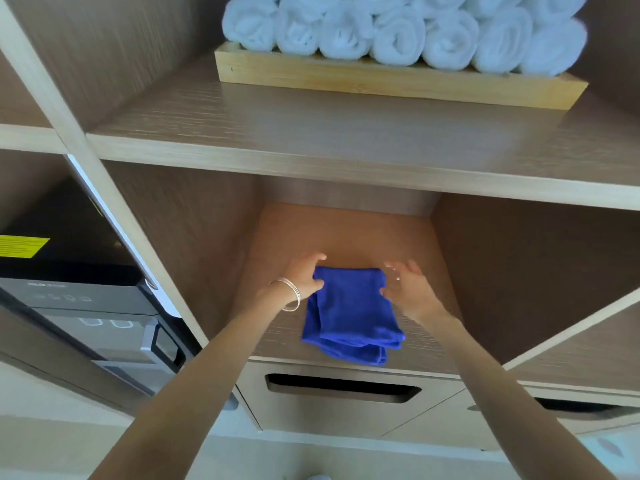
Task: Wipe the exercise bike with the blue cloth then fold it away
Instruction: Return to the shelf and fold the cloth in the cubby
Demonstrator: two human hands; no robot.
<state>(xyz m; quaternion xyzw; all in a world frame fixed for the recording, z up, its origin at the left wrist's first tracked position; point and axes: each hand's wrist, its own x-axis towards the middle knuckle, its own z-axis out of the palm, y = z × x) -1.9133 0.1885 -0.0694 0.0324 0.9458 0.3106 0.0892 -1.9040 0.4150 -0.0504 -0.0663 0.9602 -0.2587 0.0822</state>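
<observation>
The tall brown-and-pale wooden shelving unit (311,157) fills the wall in front of the person. Beside it on the left stands a dark grey appliance with a yellow label (86,289), and on the upper shelf sits a light wooden tray (381,84) stacked with rolled white towels (398,39). In the open compartment below, the folded blue microfibre cloth (353,313) lies on the compartment floor (346,233), so the putting-away looks nearly done. What worries me is where the cloth sits. Its near end reaches right to the front lip, above the panel with the dark slot handle (343,388), and the layers there are uneven and splay apart. From where I stand the left hand (304,275) grips the far left corner, thumb on the fabric and fingers curled over the back edge. The right hand (405,289) hovers just beside the far right corner with fingers spread and loose, holding nothing. A push from one side alone could skew the cloth or open the fold, and any tug toward the front could tip the near end off the shelf. The thin silver bangles (291,294) on the left wrist lie close to the cloth's edge and might snag the soft pile.
</observation>
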